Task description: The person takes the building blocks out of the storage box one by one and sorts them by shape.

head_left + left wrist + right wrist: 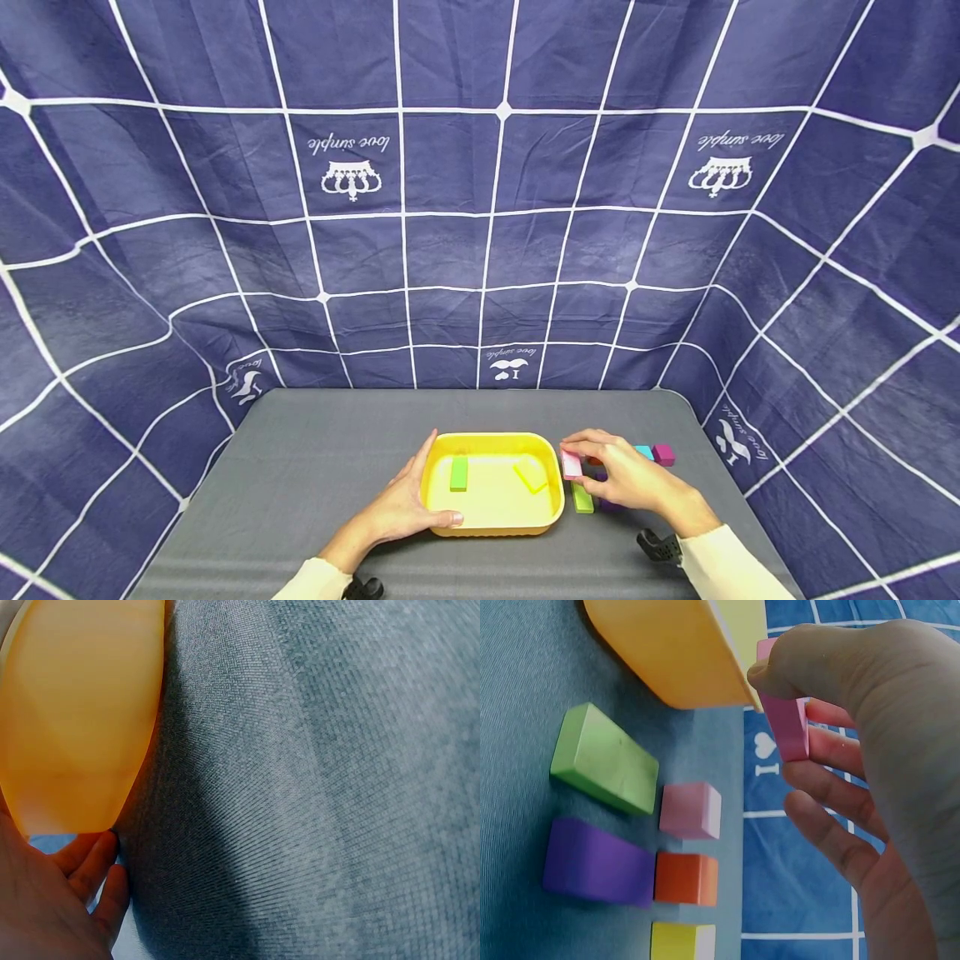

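In the head view, a yellow plastic tub (495, 531) stands on the grey table. Spread along its left end, my left hand (401, 504) holds the tub, with the thumb at the near rim and the fingers against the outer wall. A green block (458, 473) and a yellow block (530, 476) lie inside. Just off the tub's right rim, my right hand (633, 475) pinches a pink block (784, 724) between thumb and fingers, raised above the table. Under that hand lie a light green block (604, 759), a purple block (596, 862) and another pink block (690, 811).
Beside the purple block are an orange block (686, 878) and a yellow one (682, 943). Farther right lie a blue block (643, 451) and a magenta block (663, 454). A blue cloth (450, 250) with white lines hangs behind and at both sides of the table.
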`<state>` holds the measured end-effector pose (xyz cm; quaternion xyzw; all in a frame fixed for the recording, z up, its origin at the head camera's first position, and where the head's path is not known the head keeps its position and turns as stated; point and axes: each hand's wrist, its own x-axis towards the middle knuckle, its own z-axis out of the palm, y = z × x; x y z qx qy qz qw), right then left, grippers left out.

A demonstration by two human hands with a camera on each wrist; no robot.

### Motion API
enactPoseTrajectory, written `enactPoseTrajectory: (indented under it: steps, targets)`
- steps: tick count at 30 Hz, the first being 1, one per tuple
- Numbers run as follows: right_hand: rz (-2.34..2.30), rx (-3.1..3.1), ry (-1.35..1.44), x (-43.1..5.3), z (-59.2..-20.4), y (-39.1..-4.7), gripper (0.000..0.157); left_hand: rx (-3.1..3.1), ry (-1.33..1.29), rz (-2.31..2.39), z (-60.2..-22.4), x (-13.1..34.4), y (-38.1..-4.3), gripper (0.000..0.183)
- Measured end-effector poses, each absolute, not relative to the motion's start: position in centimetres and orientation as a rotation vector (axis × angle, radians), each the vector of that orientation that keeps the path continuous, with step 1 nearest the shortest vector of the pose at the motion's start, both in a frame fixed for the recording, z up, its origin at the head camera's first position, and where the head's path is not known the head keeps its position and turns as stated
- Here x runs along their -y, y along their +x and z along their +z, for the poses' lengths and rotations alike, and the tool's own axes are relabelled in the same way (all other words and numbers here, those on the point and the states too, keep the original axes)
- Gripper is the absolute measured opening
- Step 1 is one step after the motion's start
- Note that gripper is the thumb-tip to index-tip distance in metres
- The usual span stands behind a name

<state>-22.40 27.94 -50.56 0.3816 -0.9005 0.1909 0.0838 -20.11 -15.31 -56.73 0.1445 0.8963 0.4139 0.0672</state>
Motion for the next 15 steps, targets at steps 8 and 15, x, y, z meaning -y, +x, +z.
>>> enactPoseTrajectory:
  steps: [8,15]
  targets:
    - [0.525,2.628,1.143,-29.5,-50.7,-22.3,0.055,-2.707,0.446,1.250,-56.5,15.5,-20.0,0.152]
    - [0.548,2.623,1.108,-30.9,-50.7,-22.0,0.055,-2.712,0.434,1.236,-56.4,15.4,-19.9,0.152]
